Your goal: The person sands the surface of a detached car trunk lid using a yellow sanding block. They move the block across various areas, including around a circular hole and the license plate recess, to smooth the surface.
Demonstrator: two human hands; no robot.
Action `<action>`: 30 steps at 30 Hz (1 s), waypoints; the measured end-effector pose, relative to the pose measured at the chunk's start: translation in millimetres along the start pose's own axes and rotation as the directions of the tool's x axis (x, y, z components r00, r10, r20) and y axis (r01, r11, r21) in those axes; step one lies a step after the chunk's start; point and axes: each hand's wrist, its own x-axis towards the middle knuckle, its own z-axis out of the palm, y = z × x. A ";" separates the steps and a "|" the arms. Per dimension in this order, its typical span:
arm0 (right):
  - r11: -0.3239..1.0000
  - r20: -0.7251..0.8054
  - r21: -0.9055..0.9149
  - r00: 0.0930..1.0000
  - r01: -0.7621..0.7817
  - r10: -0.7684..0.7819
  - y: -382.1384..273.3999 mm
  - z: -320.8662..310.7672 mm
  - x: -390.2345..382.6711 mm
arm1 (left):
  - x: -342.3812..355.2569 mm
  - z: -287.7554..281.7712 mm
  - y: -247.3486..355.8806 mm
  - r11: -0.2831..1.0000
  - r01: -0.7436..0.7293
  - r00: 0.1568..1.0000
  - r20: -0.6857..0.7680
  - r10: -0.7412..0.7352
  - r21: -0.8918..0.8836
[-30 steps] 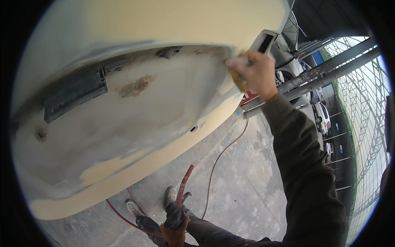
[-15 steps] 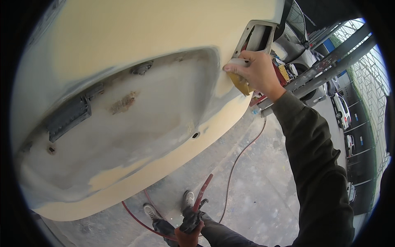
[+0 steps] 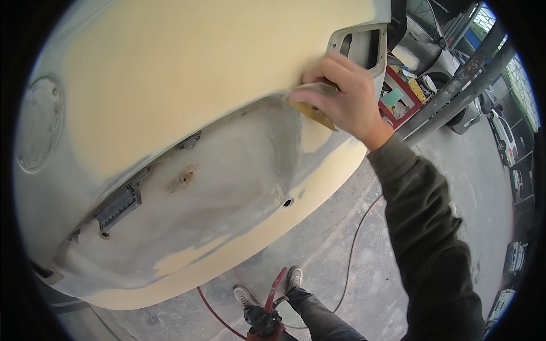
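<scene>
In my right hand (image 3: 347, 94), closed between thumb and fingers, is a bent sheet of yellow sandpaper (image 3: 315, 116). A pale edge shows above the thumb. It lies against the car's rear body panel (image 3: 227, 45), at the upper right corner of the grey recess (image 3: 227, 165); the fingers are slightly blurred. Low in the view, near my legs, my left hand (image 3: 266, 333) grips a black air blow gun (image 3: 265, 319) with a red tube (image 3: 276, 288) pointing up. Most of that hand is cut off by the lower edge.
A rectangular opening (image 3: 364, 48) is cut in the panel beside my right hand. Beyond it stand a red-framed cart (image 3: 401, 96) with supplies and grey metal posts (image 3: 455, 94). A red hose (image 3: 219, 318) runs over the concrete floor (image 3: 364, 273). Parked cars line the right.
My right hand with the sandpaper has shifted left along the panel, onto the recess's corner. The view has turned, and the blow gun sits lower and further right in it.
</scene>
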 end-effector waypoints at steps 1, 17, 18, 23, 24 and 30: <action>0.994 0.036 -0.006 0.994 0.106 -0.105 -4.9 -4.4 22.9 | 3.6 5.2 5.5 0.994 0.064 0.998 -0.009 -0.065 -0.091; 0.999 0.050 -0.006 0.998 0.035 -0.034 8.2 17.6 -13.8 | 33.1 58.2 18.7 0.837 0.097 0.959 -0.176 -0.224 -0.538; 0.992 0.058 -0.031 0.990 -0.126 0.128 7.0 14.4 -42.8 | 34.4 58.5 19.3 0.887 0.089 0.965 -0.181 -0.190 -0.453; 0.014 0.748 0.330 0.271 -0.944 0.606 -119.7 9.8 -226.1 | 30.9 37.9 4.2 0.991 0.073 0.982 -0.167 -0.091 -0.111; -0.309 0.891 0.284 0.131 -0.908 0.435 -149.6 6.4 -245.0 | 38.6 49.8 40.4 0.986 0.082 0.974 -0.199 -0.109 -0.142; -0.355 0.857 0.473 0.515 -0.806 -0.028 -246.0 -27.6 -294.6 | 33.1 58.5 101.8 0.990 0.138 0.988 -0.066 -0.137 0.009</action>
